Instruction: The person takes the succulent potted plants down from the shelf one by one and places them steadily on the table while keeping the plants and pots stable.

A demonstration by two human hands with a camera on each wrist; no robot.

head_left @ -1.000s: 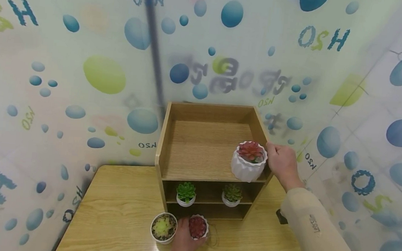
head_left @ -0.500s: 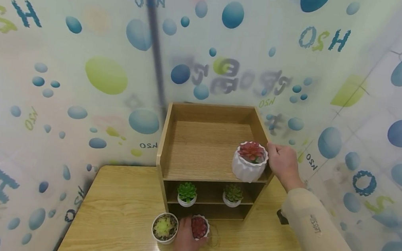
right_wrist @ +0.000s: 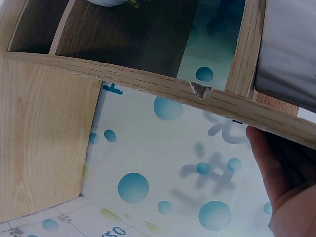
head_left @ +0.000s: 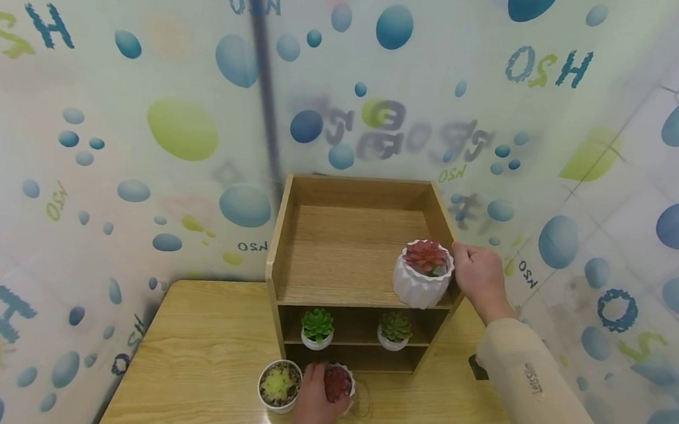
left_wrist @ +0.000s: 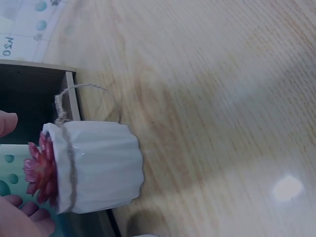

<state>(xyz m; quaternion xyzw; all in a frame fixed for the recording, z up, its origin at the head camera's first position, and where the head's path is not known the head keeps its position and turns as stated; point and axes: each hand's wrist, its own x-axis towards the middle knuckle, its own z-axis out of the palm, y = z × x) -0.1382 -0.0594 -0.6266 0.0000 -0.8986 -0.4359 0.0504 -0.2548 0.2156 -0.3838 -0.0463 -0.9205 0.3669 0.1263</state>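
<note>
Just in front of the wooden shelf (head_left: 348, 253), my left hand (head_left: 315, 402) is spread over the near side of a small white fluted pot (left_wrist: 101, 168). This pot holds a dark red succulent (head_left: 337, 382) and has twine tied round its rim. In the left wrist view, the thumb (left_wrist: 7, 123) and fingers (left_wrist: 29, 219) sit apart on either side of the plant, with a gap between thumb and pot. My right hand (head_left: 479, 278) grips the shelf's right side panel, its thumb against the edge (right_wrist: 264, 160) in the right wrist view.
A bigger white pot with a red succulent (head_left: 421, 276) stands on the shelf top, at the right. Two small potted green succulents, one left (head_left: 317, 328) and one right (head_left: 394, 331), occupy the middle tier. Left of my left hand is a yellow-green potted plant (head_left: 279, 385) on the table (head_left: 200, 355).
The left hand has shifted slightly over the small red succulent's pot and covers a bit more of it. The right hand keeps its grip on the shelf; the view drifts slightly.
</note>
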